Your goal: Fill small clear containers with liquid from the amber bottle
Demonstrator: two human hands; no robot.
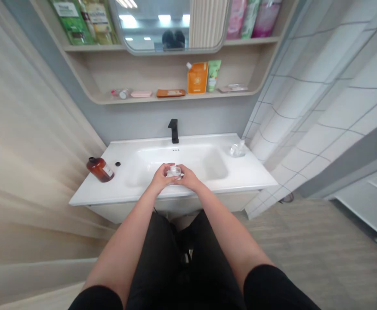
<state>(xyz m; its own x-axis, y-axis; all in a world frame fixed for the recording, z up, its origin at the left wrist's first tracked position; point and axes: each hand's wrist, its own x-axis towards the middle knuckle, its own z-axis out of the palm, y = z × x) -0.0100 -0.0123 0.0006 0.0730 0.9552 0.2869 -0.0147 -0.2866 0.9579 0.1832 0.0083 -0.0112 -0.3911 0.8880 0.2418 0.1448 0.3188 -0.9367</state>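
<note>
Over the near part of the white sink basin (208, 165), a small clear bottle (174, 172) with a white top is held between both hands. My left hand (161, 178) wraps its left side, and my right hand (189, 177) grips it from the right. Far left on the counter stands an amber bottle (102, 169) with its neck uncapped, and a small black cap (118, 164) lies beside it. At the counter's right back sits another clear pump bottle (238, 149).
A black faucet (174, 131) rises behind the basin. Above it, a shelf (133, 101) carries an orange pouch (197, 78), a green tube (213, 76) and several small items. A mirror (172, 26) hangs there. A curtain (20, 142) borders the left, a tiled wall (307, 112) the right.
</note>
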